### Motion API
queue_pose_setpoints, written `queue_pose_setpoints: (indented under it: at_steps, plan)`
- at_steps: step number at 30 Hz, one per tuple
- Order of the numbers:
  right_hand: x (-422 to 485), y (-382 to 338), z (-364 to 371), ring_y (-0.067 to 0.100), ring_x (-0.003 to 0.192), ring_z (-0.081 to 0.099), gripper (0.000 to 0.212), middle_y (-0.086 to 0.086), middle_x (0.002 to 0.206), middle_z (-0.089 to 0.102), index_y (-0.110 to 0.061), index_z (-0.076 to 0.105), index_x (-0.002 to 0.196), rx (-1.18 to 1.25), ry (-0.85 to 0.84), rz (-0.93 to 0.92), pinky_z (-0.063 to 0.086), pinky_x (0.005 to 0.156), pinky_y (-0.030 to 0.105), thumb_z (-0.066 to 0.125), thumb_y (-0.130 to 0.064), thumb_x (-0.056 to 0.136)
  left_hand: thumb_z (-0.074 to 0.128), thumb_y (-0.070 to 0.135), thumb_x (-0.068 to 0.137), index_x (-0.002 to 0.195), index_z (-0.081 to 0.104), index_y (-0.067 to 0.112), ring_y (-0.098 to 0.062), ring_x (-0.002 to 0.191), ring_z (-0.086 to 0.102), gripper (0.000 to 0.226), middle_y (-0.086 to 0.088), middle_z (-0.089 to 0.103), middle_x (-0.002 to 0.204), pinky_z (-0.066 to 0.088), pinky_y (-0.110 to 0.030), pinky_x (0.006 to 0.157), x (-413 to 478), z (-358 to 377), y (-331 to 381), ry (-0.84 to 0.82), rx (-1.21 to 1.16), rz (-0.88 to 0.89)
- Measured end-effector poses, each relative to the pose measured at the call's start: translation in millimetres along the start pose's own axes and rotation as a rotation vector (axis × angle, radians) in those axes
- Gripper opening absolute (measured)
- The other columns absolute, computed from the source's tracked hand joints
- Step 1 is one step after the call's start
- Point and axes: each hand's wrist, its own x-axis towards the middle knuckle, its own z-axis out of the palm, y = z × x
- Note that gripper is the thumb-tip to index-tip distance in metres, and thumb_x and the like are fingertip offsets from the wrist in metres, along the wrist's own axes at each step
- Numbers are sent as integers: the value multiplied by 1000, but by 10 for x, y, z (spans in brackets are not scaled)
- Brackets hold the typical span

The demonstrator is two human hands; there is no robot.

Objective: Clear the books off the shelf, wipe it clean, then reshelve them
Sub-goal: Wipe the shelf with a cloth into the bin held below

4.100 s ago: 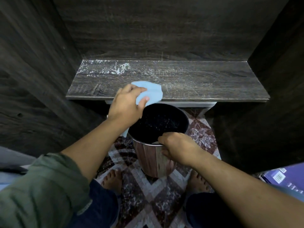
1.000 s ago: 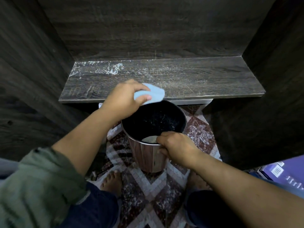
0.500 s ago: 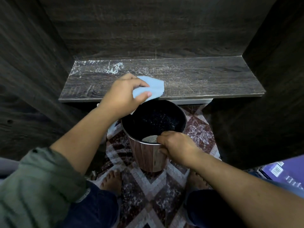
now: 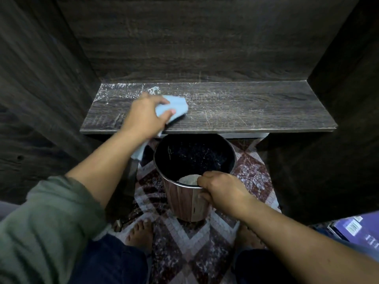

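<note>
Head view: left hand (image 4: 143, 117) fingers curled round blue cloth (image 4: 177, 105), pressed on shelf (image 4: 256, 111) left of middle; shelf runs left-right, dusty back-left; right hand (image 4: 223, 191) grips bin (image 4: 184, 203) rim below shelf edge; purple book (image 4: 363, 232) lower right, barcode label, writing unreadable

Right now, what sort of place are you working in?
Likely a home: a dark wooden shelf in an alcove, patterned mosaic floor, and a small wood-look bin.

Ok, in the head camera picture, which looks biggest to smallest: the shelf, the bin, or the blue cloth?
The shelf, widest by far.
Then the bin.
Then the blue cloth, partly hidden by the left hand.
</note>
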Motion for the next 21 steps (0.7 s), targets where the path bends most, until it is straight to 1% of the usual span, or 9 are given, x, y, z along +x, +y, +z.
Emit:
queue_pose_setpoints:
  at_steps: [2,4,9,11,12,13,17,19,21]
  plan:
    - [5,-5,7,32,107,57,22,10,106,60,-10,62,107,5,2,8,48,75,41,64,-23,89,68,33,87,117,67,17,-32,112,54,34,-19,54,122,34,-23,96,252,-65,-97,114,-30,-70]
    - [12,-5,4,31,110,55,23,8,109,58,-12,60,110,-7,-9,19,46,76,40,60,-24,91,64,33,90,122,64,17,-33,116,52,36,-20,50,126,34,-25,101,496,-65,-183,158,-40,-129]
    - [48,16,11,28,112,52,25,7,114,58,-12,59,114,-28,-21,28,42,82,37,57,-23,92,52,36,97,134,57,19,-36,126,38,41,-16,41,137,31,-36,108,911,177,-294,113,91,-64]
    - [55,28,27,29,96,62,22,7,97,62,-12,63,99,-7,42,-22,49,68,33,69,-21,81,47,36,99,138,53,21,-39,127,34,42,-18,37,140,29,-40,109,1015,300,-338,34,192,-56]
    - [55,46,54,29,84,65,23,6,86,63,-12,63,89,15,62,-35,50,58,30,75,-20,71,43,37,100,140,50,22,-40,126,33,43,-21,36,141,28,-42,109,1044,347,-352,-16,251,-65]
    - [58,63,76,30,77,65,24,6,80,62,-12,63,83,26,71,-34,49,53,29,78,-20,67,40,38,101,142,47,22,-42,126,34,45,-24,36,141,28,-43,109,1060,394,-370,-60,307,-72]
    - [52,76,106,33,86,63,18,9,86,62,-9,63,87,49,79,-37,50,60,36,72,-20,76,34,49,100,143,43,20,-40,124,35,53,-28,41,137,26,-39,105,1089,465,-391,-140,491,-43]
    - [55,66,95,33,96,60,18,9,95,62,-9,62,94,40,69,-29,51,69,41,68,-22,82,37,53,97,140,48,20,-41,123,38,55,-26,44,135,27,-40,106,1111,477,-397,-157,493,-42]
    - [55,69,92,34,101,58,19,10,100,61,-9,62,98,53,51,-18,50,73,42,66,-23,85,41,48,97,134,54,19,-41,121,42,49,-25,46,131,28,-40,108,1062,508,-383,-134,427,-30]
